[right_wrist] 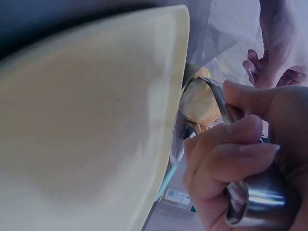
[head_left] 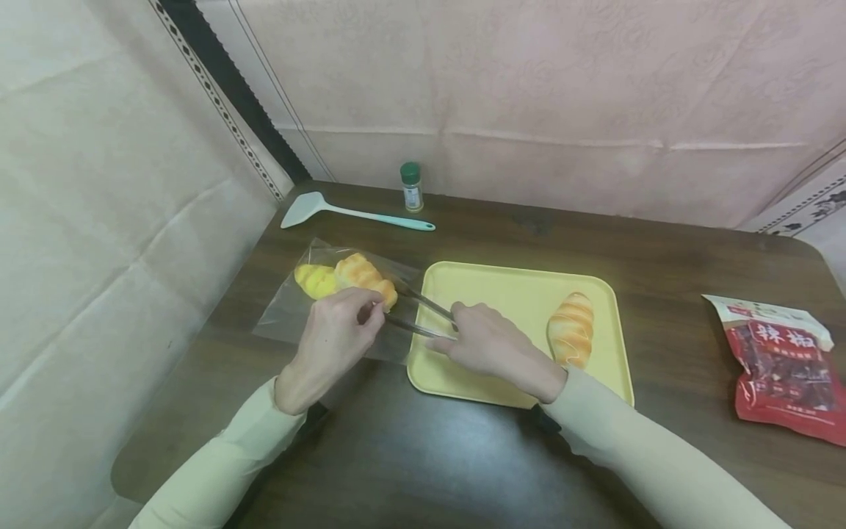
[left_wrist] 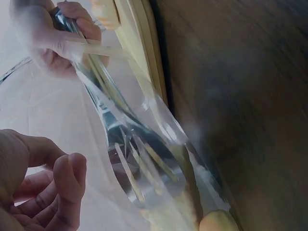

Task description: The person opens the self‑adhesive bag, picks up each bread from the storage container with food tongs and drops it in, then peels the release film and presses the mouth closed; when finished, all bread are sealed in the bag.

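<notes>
My right hand (head_left: 492, 345) grips metal tongs (left_wrist: 113, 103) by their handle end. The tongs reach left into a clear plastic bag (head_left: 277, 317), their two arms spread apart. Inside the bag lie a yellow bread roll (head_left: 313, 281) and a golden-brown bread roll (head_left: 362, 272); the brown one sits by the tong tips. My left hand (head_left: 333, 334) pinches the bag's near edge between thumb and forefinger. Whether the tongs touch the brown roll is hard to tell. Another striped bread roll (head_left: 571, 330) rests on a pale yellow tray (head_left: 509, 286) under my right forearm.
Behind the bag lies a spatula (head_left: 360, 213) with a light-blue handle. A green-capped seasoning jar (head_left: 412, 192) stands near the back edge. At the far right is a red packet of dried chillies (head_left: 786, 367). Curtains hang behind and left of the brown table (head_left: 423, 455).
</notes>
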Demonstrator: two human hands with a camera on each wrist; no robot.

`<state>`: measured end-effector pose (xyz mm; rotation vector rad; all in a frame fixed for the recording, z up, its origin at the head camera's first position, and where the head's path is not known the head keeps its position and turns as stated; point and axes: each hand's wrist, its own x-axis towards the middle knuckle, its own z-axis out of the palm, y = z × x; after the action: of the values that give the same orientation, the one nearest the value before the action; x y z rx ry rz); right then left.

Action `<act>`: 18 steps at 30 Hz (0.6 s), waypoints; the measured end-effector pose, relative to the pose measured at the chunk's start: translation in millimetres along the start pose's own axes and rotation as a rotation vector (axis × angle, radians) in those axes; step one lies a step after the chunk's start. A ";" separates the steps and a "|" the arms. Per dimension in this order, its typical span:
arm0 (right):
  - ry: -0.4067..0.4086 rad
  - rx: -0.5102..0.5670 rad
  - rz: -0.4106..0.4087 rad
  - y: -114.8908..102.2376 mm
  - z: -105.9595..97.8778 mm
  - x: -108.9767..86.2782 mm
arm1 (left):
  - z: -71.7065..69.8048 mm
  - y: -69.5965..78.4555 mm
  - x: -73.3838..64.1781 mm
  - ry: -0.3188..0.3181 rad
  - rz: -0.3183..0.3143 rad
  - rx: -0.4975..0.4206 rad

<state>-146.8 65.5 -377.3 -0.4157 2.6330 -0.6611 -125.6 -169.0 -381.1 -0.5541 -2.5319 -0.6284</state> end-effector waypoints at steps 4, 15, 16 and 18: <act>0.015 -0.018 0.010 4.6 -0.1 -4.6 | 0.6 -0.3 1.0 0.007 0.005 0.003; 0.080 -0.020 0.003 15.4 -2.1 -27.8 | 2.2 -1.3 0.9 0.005 -0.008 -0.003; 0.089 -0.019 -0.002 16.7 -2.5 -31.6 | 2.0 -1.4 0.9 0.004 -0.011 -0.003; 0.104 -0.025 -0.012 19.3 -3.3 -39.7 | 1.8 -1.9 1.0 0.003 -0.016 -0.002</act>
<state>-116.9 97.8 -372.4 -0.4150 2.7415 -0.6716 -127.9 -169.3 -382.6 -0.5338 -2.5357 -0.6368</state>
